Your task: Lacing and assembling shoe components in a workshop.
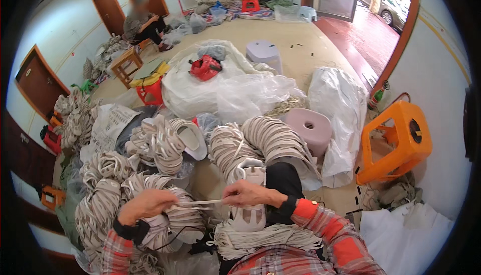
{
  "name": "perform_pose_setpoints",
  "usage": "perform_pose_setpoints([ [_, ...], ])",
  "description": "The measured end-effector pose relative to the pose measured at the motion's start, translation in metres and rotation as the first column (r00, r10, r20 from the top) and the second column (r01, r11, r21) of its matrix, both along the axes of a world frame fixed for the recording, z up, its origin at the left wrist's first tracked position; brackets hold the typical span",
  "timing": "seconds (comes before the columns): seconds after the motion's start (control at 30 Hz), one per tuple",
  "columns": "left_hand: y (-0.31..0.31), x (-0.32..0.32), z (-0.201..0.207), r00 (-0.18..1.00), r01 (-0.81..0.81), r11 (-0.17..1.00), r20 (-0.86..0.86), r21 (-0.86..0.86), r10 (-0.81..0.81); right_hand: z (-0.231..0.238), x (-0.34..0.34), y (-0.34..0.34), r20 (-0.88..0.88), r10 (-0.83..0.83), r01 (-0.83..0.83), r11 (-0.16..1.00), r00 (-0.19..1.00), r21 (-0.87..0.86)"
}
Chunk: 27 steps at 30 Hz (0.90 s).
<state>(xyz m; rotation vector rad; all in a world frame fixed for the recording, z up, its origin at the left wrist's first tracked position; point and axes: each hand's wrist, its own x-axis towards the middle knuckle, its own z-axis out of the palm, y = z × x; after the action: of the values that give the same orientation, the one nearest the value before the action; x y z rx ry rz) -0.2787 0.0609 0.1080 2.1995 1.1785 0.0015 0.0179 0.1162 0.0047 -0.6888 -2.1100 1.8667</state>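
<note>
We pinch a thin white strip (193,204) taut btwn left hand (146,206) & right hand (249,193), both closed on its ends; looks light, floppy.

both forearms are cut off by the lower edge, below the plaid sleeves. the fingertips of the left hand (145,206) are hidden behind the white strap (193,204) pinched between it and the right hand (248,193). the shoe (249,195) under the right hand is partly covered by it. far beyond the hands, the seated person (143,22) is blurred. right of the hands, the white sack (406,235) is cut off at the picture's rim.
</note>
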Motion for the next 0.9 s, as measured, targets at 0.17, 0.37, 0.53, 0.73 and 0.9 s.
perform_pose_setpoints([
  [0.17,-0.064,-0.123,0.005,0.854,-0.52,0.845,-0.079,-0.124,0.514,-0.022,0.018,0.018,-0.028,-0.06,0.054,0.983,0.998,-0.174],
  [0.37,-0.168,-0.246,-0.003,0.494,-0.813,0.557,-0.307,0.167,0.813,-0.033,0.051,0.024,-0.287,-0.389,0.169,0.803,0.875,-0.572],
  [0.53,-0.183,-0.261,-0.039,0.392,-0.617,0.543,-0.375,0.57,0.84,-0.009,0.041,0.001,-0.147,-0.057,0.0,0.934,0.988,-0.358],
  [0.73,-0.08,-0.231,-0.083,-0.193,-0.974,-0.076,0.613,-0.213,0.766,0.015,-0.062,-0.114,0.014,0.57,-0.465,0.655,0.821,0.596],
  [0.9,0.015,-0.041,-0.105,0.715,-0.678,0.646,0.52,0.352,0.467,-0.003,-0.036,-0.113,-0.088,0.312,-0.208,0.793,0.946,0.573],
])
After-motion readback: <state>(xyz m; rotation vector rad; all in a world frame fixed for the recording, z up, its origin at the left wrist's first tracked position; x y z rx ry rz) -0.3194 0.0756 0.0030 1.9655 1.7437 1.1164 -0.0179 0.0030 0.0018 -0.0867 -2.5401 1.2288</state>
